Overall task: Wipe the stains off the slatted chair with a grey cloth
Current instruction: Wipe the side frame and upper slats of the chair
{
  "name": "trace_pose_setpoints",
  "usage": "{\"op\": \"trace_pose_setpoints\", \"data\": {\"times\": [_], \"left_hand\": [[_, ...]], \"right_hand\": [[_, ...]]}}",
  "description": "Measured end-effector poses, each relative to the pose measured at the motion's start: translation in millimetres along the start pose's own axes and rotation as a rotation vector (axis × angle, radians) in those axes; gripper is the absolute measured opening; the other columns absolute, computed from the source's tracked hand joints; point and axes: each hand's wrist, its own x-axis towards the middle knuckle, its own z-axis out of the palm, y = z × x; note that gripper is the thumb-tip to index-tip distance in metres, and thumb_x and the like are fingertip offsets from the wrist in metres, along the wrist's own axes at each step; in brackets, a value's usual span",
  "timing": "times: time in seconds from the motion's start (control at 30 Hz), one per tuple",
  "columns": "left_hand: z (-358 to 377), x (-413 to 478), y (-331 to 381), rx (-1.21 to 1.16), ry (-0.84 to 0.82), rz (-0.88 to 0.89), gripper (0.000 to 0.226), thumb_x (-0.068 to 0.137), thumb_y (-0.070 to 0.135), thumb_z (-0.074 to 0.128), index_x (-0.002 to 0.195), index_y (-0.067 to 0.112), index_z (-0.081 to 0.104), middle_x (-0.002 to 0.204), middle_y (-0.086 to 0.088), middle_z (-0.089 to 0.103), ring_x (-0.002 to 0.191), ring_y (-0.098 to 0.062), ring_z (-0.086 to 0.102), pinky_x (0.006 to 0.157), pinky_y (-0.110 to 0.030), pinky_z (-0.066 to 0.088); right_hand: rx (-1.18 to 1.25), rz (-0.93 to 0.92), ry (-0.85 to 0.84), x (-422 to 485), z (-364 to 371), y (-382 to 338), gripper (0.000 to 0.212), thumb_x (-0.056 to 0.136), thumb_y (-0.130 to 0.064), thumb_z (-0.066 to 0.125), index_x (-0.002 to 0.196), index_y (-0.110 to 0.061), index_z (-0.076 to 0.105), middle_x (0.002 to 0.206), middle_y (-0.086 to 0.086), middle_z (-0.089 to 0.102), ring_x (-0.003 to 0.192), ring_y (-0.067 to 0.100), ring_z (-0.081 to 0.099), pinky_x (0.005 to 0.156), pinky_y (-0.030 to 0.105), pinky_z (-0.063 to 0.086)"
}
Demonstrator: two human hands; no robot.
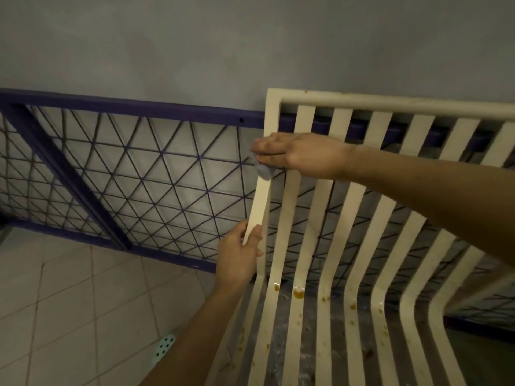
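A cream slatted chair (pixel 362 207) fills the right half of the view, its backrest rising to a top rail. Brown stains (pixel 298 293) dot the slats at the bend and along the seat. My right hand (pixel 295 153) lies over the upper part of the leftmost slat and presses a grey cloth (pixel 263 171) onto it; only a small wad of cloth shows below the fingers. My left hand (pixel 239 254) grips the same slat lower down, thumb on its front face.
A purple metal bed frame (pixel 133 110) with a wire mesh leans against the grey wall behind the chair. Pale floor tiles (pixel 69 302) spread at the lower left, with a small mint perforated object (pixel 165 344) on them.
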Motion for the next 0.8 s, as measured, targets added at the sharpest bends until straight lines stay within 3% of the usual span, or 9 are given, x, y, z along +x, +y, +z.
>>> {"op": "trace_pose_setpoints", "data": {"times": [0.13, 0.27, 0.33, 0.43, 0.63, 0.7, 0.8], "left_hand": [[7, -8, -3, -0.007, -0.004, 0.005, 0.018, 0.099, 0.029, 0.050, 0.113, 0.028, 0.061, 0.091, 0.002, 0.067, 0.074, -0.016, 0.068, 0.072, -0.028, 0.056], [25, -8, 0, -0.012, -0.028, -0.014, 0.018, 0.100, 0.028, 0.047, 0.107, 0.024, 0.064, 0.089, 0.000, 0.068, 0.072, -0.015, 0.068, 0.073, -0.033, 0.059], [30, -8, 2, -0.031, -0.027, -0.031, 0.024, 0.101, 0.025, 0.045, 0.110, 0.018, 0.066, 0.086, -0.002, 0.069, 0.071, -0.016, 0.069, 0.070, -0.030, 0.059], [30, -7, 10, -0.077, 0.000, -0.045, 0.026, 0.102, 0.023, 0.042, 0.115, 0.023, 0.065, 0.091, 0.000, 0.070, 0.071, -0.014, 0.069, 0.068, -0.025, 0.058], [16, 8, 14, -0.236, 0.027, -0.171, 0.027, 0.098, 0.017, 0.047, 0.097, 0.018, 0.075, 0.082, -0.003, 0.074, 0.078, -0.023, 0.070, 0.081, -0.046, 0.057], [11, 7, 9, -0.306, 0.016, -0.234, 0.026, 0.096, 0.014, 0.050, 0.096, 0.016, 0.076, 0.088, -0.003, 0.076, 0.084, -0.022, 0.070, 0.086, -0.043, 0.056], [2, -4, 9, -0.467, -0.010, -0.377, 0.021, 0.094, 0.008, 0.053, 0.097, 0.007, 0.074, 0.094, -0.012, 0.074, 0.081, -0.022, 0.068, 0.081, -0.036, 0.054]], "right_hand": [[-0.096, -0.001, 0.010, 0, -26, 21, 0.072, 0.082, 0.013, 0.057, 0.146, -0.014, 0.039, 0.159, 0.007, 0.025, 0.147, 0.026, 0.020, 0.121, 0.041, 0.014], [-0.100, 0.148, 0.000, -17, -32, 29, 0.067, 0.087, 0.010, 0.046, 0.149, -0.012, 0.032, 0.161, 0.009, 0.018, 0.149, 0.026, 0.014, 0.122, 0.039, 0.010], [-0.071, 0.250, 0.043, -24, -17, 13, 0.067, 0.090, 0.009, 0.045, 0.151, -0.010, 0.026, 0.162, 0.009, 0.013, 0.149, 0.027, 0.009, 0.122, 0.039, 0.006], [-0.024, 0.279, 0.123, -24, 11, -15, 0.068, 0.086, 0.012, 0.049, 0.149, -0.005, 0.030, 0.159, 0.014, 0.018, 0.148, 0.030, 0.010, 0.119, 0.039, 0.004], [0.212, 0.311, 0.167, -27, 43, -81, 0.077, 0.075, 0.021, 0.049, 0.147, 0.000, 0.033, 0.157, 0.018, 0.023, 0.146, 0.030, 0.007, 0.117, 0.042, -0.001], [0.315, 0.358, 0.160, -30, 49, -103, 0.079, 0.074, 0.022, 0.048, 0.148, -0.001, 0.031, 0.158, 0.016, 0.020, 0.146, 0.027, 0.002, 0.117, 0.039, -0.004], [0.397, 0.418, 0.168, -33, 55, -127, 0.079, 0.075, 0.022, 0.050, 0.148, -0.002, 0.032, 0.158, 0.015, 0.021, 0.147, 0.027, 0.003, 0.117, 0.039, -0.004]]}}
